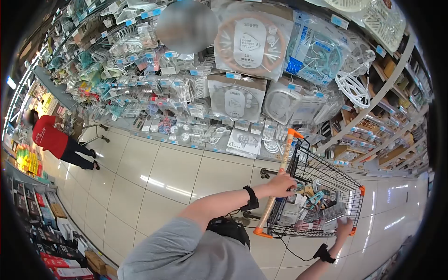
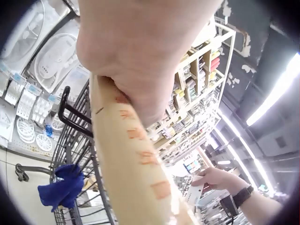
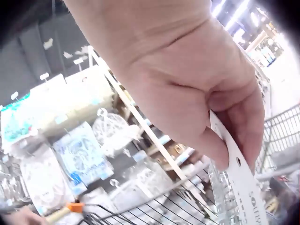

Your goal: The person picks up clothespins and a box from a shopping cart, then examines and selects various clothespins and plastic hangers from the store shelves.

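My left hand (image 1: 281, 183) grips the orange-ended push handle (image 1: 267, 214) of a black wire shopping cart (image 1: 343, 175); in the left wrist view the palm lies over the pale bar (image 2: 125, 159) with orange characters. On the cart's other side, my right hand (image 1: 344, 227) pinches a white hang card (image 3: 240, 187) with a hole in it, between thumb and fingers. Clear plastic packaging (image 3: 219, 187) sits against the card. Below the right hand, the cart basket holds several packaged goods, among them a light blue item (image 1: 317, 198) and a white box (image 1: 289, 213).
Racks of packaged hangers (image 1: 247, 44) line the far side, with wooden-fronted shelves (image 1: 373, 126) to the right. A person in a red shirt (image 1: 50, 136) stands at the left on the tiled floor (image 1: 163, 172). A blue cloth (image 2: 61, 187) hangs by the cart.
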The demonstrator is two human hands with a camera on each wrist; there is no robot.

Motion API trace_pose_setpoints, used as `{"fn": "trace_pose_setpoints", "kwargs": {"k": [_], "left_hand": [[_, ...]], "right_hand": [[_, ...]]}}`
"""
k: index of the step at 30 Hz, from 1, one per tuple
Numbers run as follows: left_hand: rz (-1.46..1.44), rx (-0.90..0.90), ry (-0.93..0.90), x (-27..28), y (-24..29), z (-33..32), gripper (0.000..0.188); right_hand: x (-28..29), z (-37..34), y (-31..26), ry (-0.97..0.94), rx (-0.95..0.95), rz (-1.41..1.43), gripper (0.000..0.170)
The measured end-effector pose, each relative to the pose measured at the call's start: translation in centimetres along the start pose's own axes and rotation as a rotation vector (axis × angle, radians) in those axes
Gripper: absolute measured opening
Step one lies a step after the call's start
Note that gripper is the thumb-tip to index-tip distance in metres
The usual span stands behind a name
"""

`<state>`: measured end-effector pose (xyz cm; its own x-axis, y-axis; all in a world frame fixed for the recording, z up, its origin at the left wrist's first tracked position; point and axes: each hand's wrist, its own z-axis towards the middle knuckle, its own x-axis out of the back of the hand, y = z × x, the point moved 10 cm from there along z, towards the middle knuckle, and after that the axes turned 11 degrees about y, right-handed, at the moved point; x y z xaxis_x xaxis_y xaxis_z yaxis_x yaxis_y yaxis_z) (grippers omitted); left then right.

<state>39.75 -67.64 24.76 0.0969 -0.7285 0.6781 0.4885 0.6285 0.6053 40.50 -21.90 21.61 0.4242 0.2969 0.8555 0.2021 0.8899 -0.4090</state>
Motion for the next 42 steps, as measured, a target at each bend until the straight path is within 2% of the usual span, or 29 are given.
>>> {"fn": "trace_pose_setpoints", "kwargs": {"k": [1, 2, 3, 4, 5, 6, 7, 9, 10, 11, 12, 13, 16, 19, 20, 21, 22, 23, 26, 27, 29, 32, 33, 35, 36, 38, 39, 40, 42], "left_hand": [[-0.220, 0.134, -0.034, 0.8, 0.2, -0.7, 0.025], [-0.441, 0.270, -0.073, 1.3, 0.2, -1.7, 0.033], [-0.482, 0.288, -0.171, 1.5, 0.4, -2.9, 0.053], [-0.492, 0.280, -0.181, 3.6, 1.1, -4.0, 0.053], [-0.616, 0.326, -0.165, 6.3, 2.1, -5.3, 0.057], [-0.737, 0.373, -0.146, 8.6, 2.2, -7.0, 0.062], [-0.814, 0.379, -0.127, 10.2, 2.0, -8.8, 0.069], [-0.899, 0.352, -0.092, 15.8, 2.6, -12.4, 0.069], [-0.985, 0.330, -0.058, 18.9, 2.8, -14.4, 0.068], [-1.111, 0.371, -0.073, 20.6, 1.7, -16.8, 0.067], [-1.256, 0.416, -0.105, 21.9, 0.8, -19.1, 0.066], [-1.150, 0.546, -0.070, 24.4, -0.7, -21.7, 0.069], [-1.058, 0.643, 0.181, 32.7, -3.2, -27.5, 0.060], [-1.030, 0.662, 0.416, 38.6, -6.1, -32.5, 0.055], [-1.005, 0.653, 0.516, 40.3, -6.9, -34.0, 0.052], [-0.995, 0.663, 0.536, 40.9, -7.5, -35.1, 0.052], [-1.052, 0.676, 0.666, 42.0, -8.5, -36.3, 0.050], [-1.104, 0.682, 0.800, 43.1, -9.6, -37.5, 0.047], [-1.164, 0.744, 0.951, 44.5, -11.9, -39.9, 0.047], [-1.147, 0.772, 0.956, 44.4, -13.0, -40.6, 0.051], [-1.112, 0.823, 0.971, 44.4, -15.2, -42.2, 0.053], [-1.057, 0.925, 1.008, 45.1, -19.1, -44.1, 0.064], [-0.904, 0.938, 1.045, 46.7, -20.0, -44.5, 0.068], [-0.547, 0.980, 1.089, 49.9, -21.1, -45.0, 0.069], [-0.540, 0.987, 1.089, 50.8, -21.7, -45.0, 0.069], [-0.306, 0.907, 0.864, 52.9, -22.3, -43.4, 0.056], [-0.318, 0.870, 0.921, 53.9, -22.2, -43.0, 0.037], [-0.317, 0.872, 0.931, 54.7, -22.4, -43.1, 0.037], [-0.499, 0.966, 0.775, 54.1, -23.3, -43.2, 0.029]], "right_hand": [[5.3, -1.8, -4.8, 0.226, 0.089, 0.054, 0.043], [8.5, -3.4, -8.4, 0.237, 0.083, 0.048, 0.043], [11.0, -5.0, -12.1, 0.176, 0.034, 0.275, 0.036], [13.1, -6.9, -15.9, 0.112, -0.016, 0.497, 0.030], [15.7, -9.1, -19.9, 0.118, -0.025, 0.482, 0.030], [16.6, -11.3, -24.4, -0.002, -0.041, 0.554, 0.027], [16.5, -13.5, -28.6, -0.121, -0.058, 0.628, 0.023], [15.2, -17.6, -36.1, -0.296, 0.038, 0.682, 0.024], [13.6, -20.0, -40.4, -0.469, 0.055, 0.780, 0.024], [11.5, -22.1, -43.8, -0.610, 0.087, 0.741, 0.025], [10.4, -24.1, -47.3, -0.657, 0.078, 0.710, 0.026], [9.1, -25.4, -51.1, -0.710, 0.328, 0.587, 0.027], [4.2, -30.0, -59.0, -0.907, 0.283, 0.839, 0.029], [2.3, -34.5, -66.6, -1.183, 0.130, 1.188, 0.044], [1.6, -35.4, -68.0, -1.204, 0.140, 1.190, 0.044], [0.4, -36.9, -69.4, -1.294, 0.147, 1.188, 0.044], [-0.4, -38.2, -70.7, -1.387, 0.159, 1.184, 0.044], [-0.9, -39.6, -71.9, -1.439, 0.145, 1.188, 0.036], [-3.7, -41.9, -74.9, -1.432, 0.197, 1.133, 0.028], [-4.9, -42.7, -75.7, -1.463, 0.213, 1.129, 0.028], [-7.7, -42.7, -76.8, -1.387, 0.245, 1.103, 0.021], [-10.8, -43.3, -79.6, -1.427, 0.231, 1.078, 0.015], [-12.1, -43.3, -80.7, -1.442, 0.235, 1.073, 0.015], [-13.6, -43.6, -82.7, -1.412, 0.425, 1.026, 0.014], [-14.3, -43.6, -83.6, -1.420, 0.420, 1.029, 0.014], [-14.6, -44.5, -86.2, -1.400, 0.701, 0.939, 0.013], [-15.0, -45.0, -87.2, -1.387, 0.793, 0.907, 0.012], [-15.3, -45.2, -88.2, -1.394, 0.801, 0.903, 0.012], [-13.4, -46.2, -91.1, -1.332, 1.077, 0.991, 0.013]]}}
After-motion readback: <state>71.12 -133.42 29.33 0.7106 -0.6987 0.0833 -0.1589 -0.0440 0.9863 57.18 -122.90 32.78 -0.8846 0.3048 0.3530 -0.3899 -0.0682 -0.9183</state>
